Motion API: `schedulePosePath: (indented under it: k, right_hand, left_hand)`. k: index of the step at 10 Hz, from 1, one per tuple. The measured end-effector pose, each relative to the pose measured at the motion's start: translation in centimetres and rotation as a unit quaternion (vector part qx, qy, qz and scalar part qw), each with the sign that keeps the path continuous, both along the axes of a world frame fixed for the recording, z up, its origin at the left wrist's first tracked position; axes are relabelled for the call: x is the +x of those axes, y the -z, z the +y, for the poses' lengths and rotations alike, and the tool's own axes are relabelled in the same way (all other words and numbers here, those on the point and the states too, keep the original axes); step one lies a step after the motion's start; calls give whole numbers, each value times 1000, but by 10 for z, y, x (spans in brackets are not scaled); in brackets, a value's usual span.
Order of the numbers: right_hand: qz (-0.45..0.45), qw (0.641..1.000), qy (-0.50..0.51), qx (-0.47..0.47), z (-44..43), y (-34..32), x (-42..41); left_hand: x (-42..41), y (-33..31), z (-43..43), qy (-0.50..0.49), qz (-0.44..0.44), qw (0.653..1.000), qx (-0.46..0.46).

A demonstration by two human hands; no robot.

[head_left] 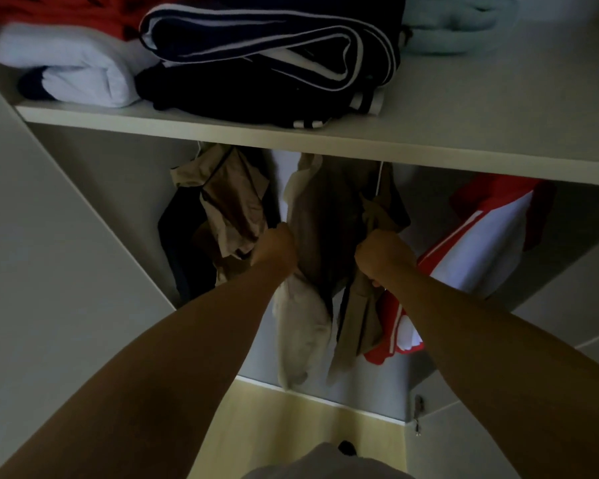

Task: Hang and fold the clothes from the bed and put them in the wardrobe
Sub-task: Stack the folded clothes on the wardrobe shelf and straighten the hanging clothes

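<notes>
So the pale grey wardrobe (pixel 49 236) is taking up basically the whole view, and its long flat shelf (pixel 464 140) is running across the upper part. Sitting on that shelf: a folded navy garment with white stripes (pixel 256 63) in the middle, a folded white garment (pixel 77 70) lying just beside it on the left, a pale teal folded piece (pixel 457 25) sitting further back on the right, and a bit of red fabric (pixel 66 8) peeking out behind the white one.

Under the shelf, a khaki-brown garment (pixel 325 209) is hanging in the middle with a thin white hanger hook (pixel 380 178) showing above it. Another crumpled khaki piece (pixel 236 202) is hanging just to its left, with a dark garment (pixel 180 243) drooping beside that. A red and white sports top (pixel 481 243) is hanging off to the right.

Both hands are reaching in with bare arms. The left hand (pixel 275 248) is curling into a fist around the left edge of the middle khaki garment, and the right hand (pixel 384 255) is gripping its right edge, fingers curled round the cloth. A yellowish floor (pixel 291 426) is showing down below.
</notes>
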State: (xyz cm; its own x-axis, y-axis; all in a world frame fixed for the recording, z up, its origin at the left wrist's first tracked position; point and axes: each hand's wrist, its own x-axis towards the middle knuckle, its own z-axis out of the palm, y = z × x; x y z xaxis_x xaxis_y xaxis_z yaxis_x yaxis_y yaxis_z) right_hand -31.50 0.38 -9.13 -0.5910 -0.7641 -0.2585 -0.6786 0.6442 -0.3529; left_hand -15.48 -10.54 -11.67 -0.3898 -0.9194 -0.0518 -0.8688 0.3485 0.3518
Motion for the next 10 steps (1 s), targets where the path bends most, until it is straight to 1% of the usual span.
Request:
schedulePosePath:
  k: [1,2,3,4,5,6,7,8,9,10]
  right_hand:
    - [29,997,-41,57,-1,-5,2]
    - [26,998,-34,42,0,0,1]
    - [22,998,-8,66,6,-4,6]
    - [28,997,-6,71,7,-6,7]
    - [68,989,-66,110,6,-11,9]
    - [112,983,-100,109,2,-21,21]
    - [189,966,-154,85,-9,-30,42]
    - [220,953,-208,-30,-28,-51,91]
    - [195,940,-276,-41,-32,-57,140]
    - [149,924,-341,-86,-25,-63,180]
  left_hand:
    - [11,-3,-9,-22,0,1000,0]
    - [13,-4,-14,-48,-2,999,-10]
    - [15,-2,-16,-68,9,997,-26]
    - [16,-3,-18,-76,12,997,-11]
    - [19,-3,-18,-51,19,999,0]
    - [26,-7,-17,-32,35,999,19]
    - [37,-10,-13,-40,72,996,45]
    - [75,-17,8,-66,124,988,62]
    - [138,-27,53,-104,162,981,33]
    - [199,-35,98,-160,174,971,-24]
